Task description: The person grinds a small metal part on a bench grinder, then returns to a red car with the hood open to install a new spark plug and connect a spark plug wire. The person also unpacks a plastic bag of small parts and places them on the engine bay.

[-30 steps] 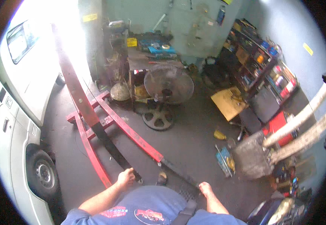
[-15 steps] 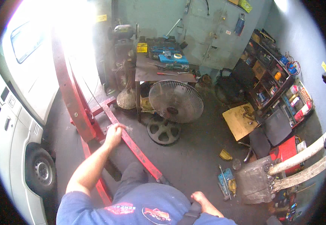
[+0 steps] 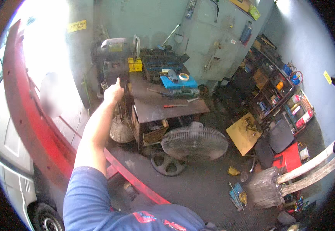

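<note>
My left hand [image 3: 113, 91] reaches forward with its index finger stretched out toward a bench grinder [image 3: 114, 48] on a dark stand. I cannot tell whether the fingertip touches it. Beside my hand is a dark metal table [image 3: 156, 107] with a blue flat case [image 3: 169, 82], a tape roll, a red-handled tool and a yellow box [image 3: 135, 66]. A red floor crane [image 3: 32, 127] stands to the left of my arm, its long beam rising past it. My right hand is out of view.
A pedestal fan [image 3: 194, 140] stands before the table. To the right are a grey cabinet [image 3: 209, 38], shelves, chairs [image 3: 279, 134], a board [image 3: 240, 131], long pale poles [image 3: 304, 169] and scattered tools. A white vehicle [image 3: 9, 173] is at the left.
My left hand has moved from around the red crane up and forward toward the grinder. My right hand has left the view. The table now appears closer.
</note>
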Motion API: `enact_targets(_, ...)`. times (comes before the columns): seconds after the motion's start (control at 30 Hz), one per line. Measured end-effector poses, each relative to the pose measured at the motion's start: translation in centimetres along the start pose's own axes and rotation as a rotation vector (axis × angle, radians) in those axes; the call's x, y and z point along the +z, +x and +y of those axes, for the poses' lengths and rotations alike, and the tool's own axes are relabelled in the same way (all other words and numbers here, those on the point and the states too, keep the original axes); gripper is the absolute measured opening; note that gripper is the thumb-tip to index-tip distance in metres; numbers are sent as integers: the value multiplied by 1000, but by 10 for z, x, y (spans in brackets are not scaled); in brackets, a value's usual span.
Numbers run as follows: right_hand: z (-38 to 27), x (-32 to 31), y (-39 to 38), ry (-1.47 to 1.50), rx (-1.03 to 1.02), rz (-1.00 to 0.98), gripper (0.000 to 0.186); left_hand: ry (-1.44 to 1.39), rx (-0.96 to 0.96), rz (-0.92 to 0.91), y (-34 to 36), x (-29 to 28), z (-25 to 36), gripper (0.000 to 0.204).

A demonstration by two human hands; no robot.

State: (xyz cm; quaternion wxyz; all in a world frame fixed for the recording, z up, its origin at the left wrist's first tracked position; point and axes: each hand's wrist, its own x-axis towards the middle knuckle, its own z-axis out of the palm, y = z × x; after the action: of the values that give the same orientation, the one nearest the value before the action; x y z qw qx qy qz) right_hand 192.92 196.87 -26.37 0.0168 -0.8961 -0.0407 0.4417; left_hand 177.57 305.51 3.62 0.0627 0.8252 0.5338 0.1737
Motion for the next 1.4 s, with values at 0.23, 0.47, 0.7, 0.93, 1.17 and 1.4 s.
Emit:
enact_targets(0.23,-110,1,-106,-104,-94,-9,34,54,40,-50,134,20,-29,42)
enact_targets(0.47,-223,-9,-109,-58,4,57,39,125,96,-72,148,29,-29,30)
enact_targets(0.7,-447,-104,-67,-83,-312,13,23,-367,67,250,109,43,-22,32)
enact_targets(0.93,-750,-136,-53,131,-958,-501,35,-1713,-816,-328,-154,60,-8,48)
enact_targets(1.17,-874,-135,-119,228,-1090,-968,21,-2100,-1152,-435,-297,41,-17,47)
enact_targets(1.4,-883,-102,-160,25,-1295,-1076,22,-1413,-775,-35,-314,6,19,36)
